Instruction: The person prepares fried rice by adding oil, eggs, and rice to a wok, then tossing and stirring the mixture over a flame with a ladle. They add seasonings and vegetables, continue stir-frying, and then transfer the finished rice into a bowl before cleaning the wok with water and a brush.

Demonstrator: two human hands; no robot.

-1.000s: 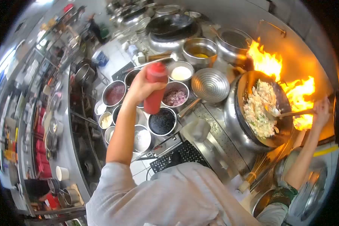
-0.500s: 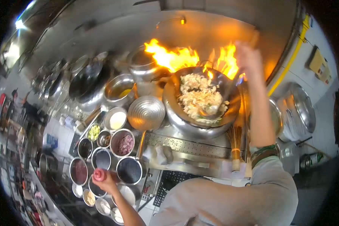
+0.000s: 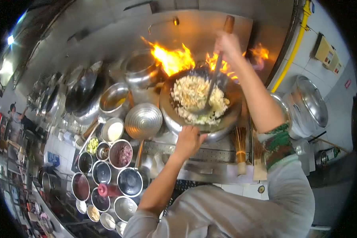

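A wok (image 3: 233,97) sits over the burner with pale, chopped, fried-rice-like food (image 3: 194,93) inside. My right hand (image 3: 229,44) is closed round the wooden-ended handle of a ladle (image 3: 215,75), held above the far side. Its head rests in the food. My left hand (image 3: 189,141) is at the wok's near rim, fingers over the edge and thumb out to the right. A red-capped squeeze bottle (image 3: 103,189) sits among the seasoning pots, away from both hands.
Flames (image 3: 172,57) rise behind the wok. A perforated strainer (image 3: 143,121) rests left of it, above several metal pots (image 3: 130,181) of ingredients. A bamboo brush (image 3: 240,148) stands at the right. Stacked metal basins (image 3: 311,103) are farther right. A person (image 3: 18,115) is at far left.
My left hand has let go of the red-capped bottle among the pots and moved to the wok's near rim. My right hand has shifted left with the ladle, now more upright.
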